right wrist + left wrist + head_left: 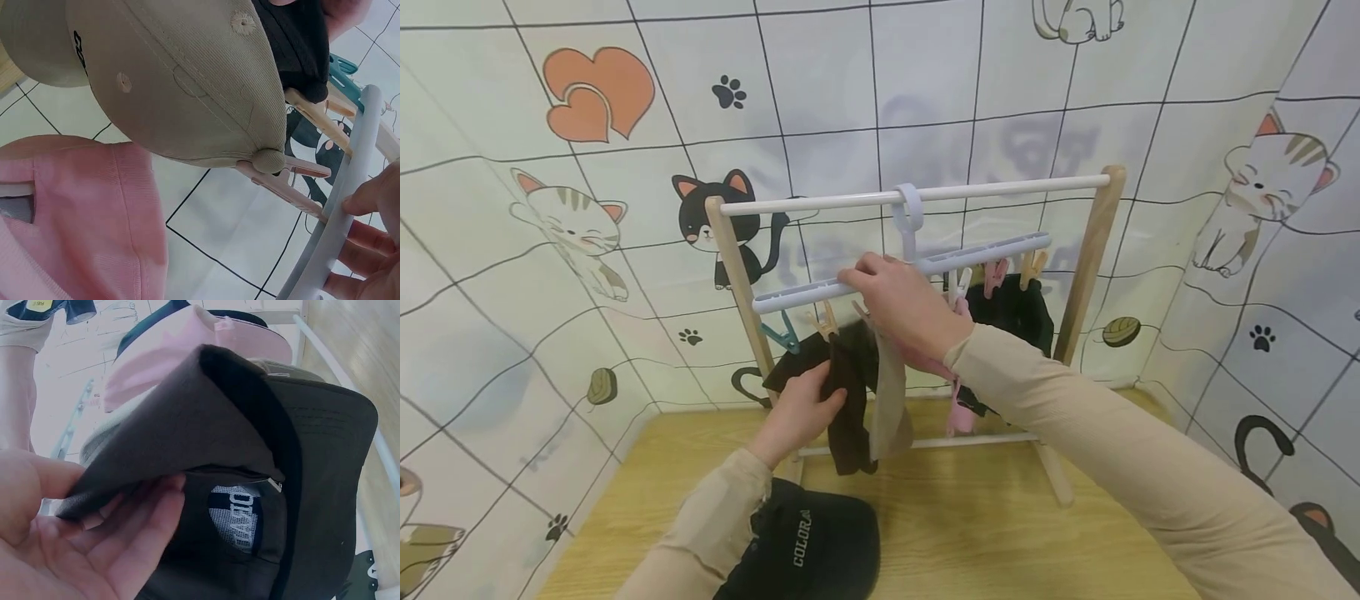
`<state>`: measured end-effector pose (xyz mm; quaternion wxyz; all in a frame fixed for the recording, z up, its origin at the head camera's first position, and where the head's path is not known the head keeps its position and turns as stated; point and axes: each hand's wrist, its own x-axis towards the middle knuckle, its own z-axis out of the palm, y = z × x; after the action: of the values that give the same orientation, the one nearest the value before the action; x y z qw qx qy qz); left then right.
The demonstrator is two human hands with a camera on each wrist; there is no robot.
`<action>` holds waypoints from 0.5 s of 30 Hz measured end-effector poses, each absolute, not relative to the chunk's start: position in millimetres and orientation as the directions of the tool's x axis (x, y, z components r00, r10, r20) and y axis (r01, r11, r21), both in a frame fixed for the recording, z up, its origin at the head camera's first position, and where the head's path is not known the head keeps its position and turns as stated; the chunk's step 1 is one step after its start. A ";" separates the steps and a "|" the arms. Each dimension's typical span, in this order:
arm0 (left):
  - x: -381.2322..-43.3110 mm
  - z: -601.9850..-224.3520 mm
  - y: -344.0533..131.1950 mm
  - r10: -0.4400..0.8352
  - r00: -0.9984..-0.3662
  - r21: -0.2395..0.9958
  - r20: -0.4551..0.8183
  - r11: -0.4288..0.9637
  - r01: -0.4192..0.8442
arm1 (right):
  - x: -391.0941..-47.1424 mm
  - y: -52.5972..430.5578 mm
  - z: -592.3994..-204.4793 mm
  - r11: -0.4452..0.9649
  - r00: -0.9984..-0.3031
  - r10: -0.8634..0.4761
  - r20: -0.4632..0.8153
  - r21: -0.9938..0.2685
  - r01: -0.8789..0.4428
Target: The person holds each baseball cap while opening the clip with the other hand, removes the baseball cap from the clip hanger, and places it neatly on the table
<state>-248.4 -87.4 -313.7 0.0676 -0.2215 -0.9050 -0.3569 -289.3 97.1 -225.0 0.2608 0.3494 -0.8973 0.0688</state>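
My left hand (pixel 805 408) pinches the back edge of a dark brown cap (pixel 169 425), thumb outside and fingers inside it. This cap hangs from a beige clothespin (pixel 826 321) on a pale lavender clip hanger (pixel 992 252). My right hand (pixel 910 304) grips the hanger's bar, thumb on one side and fingers on the other. Beside the dark brown cap hangs a beige cap (pixel 187 81), held at its top button by a pale pink clothespin (pixel 281 190). A pink cap (pixel 106 206) follows, then a dark cap (pixel 1007 312) at the right end.
The hanger's hook (pixel 908 208) loops over the white rail (pixel 1015 189) of a wooden-legged rack (pixel 1086 267). A teal clothespin (pixel 786 337) is at the bar's left end. A black cap with lettering (pixel 820 542) lies on the wooden table (pixel 955 533) in front. Behind stands a cat-patterned wall (pixel 827 83).
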 end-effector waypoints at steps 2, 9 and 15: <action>-247.6 -315.7 -89.2 0.361 -0.891 0.619 0.274 0.643 0.451 | -289.3 97.5 -224.7 0.750 -0.631 -0.591 0.502 0.056 -0.659; -244.9 -324.7 -99.1 0.398 -0.869 0.627 0.295 0.605 0.490 | -291.2 92.2 -231.5 0.795 -0.577 -0.529 0.622 0.125 -0.593; -239.5 -324.9 -102.9 0.397 -0.862 0.620 0.316 0.601 0.504 | -289.6 84.6 -235.8 0.841 -0.525 -0.492 0.695 0.225 -0.491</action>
<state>-239.5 -102.9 -324.9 0.0727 -0.2528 -0.8917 -0.3685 -289.6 84.6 -235.8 0.3980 0.2816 -0.8731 -0.0007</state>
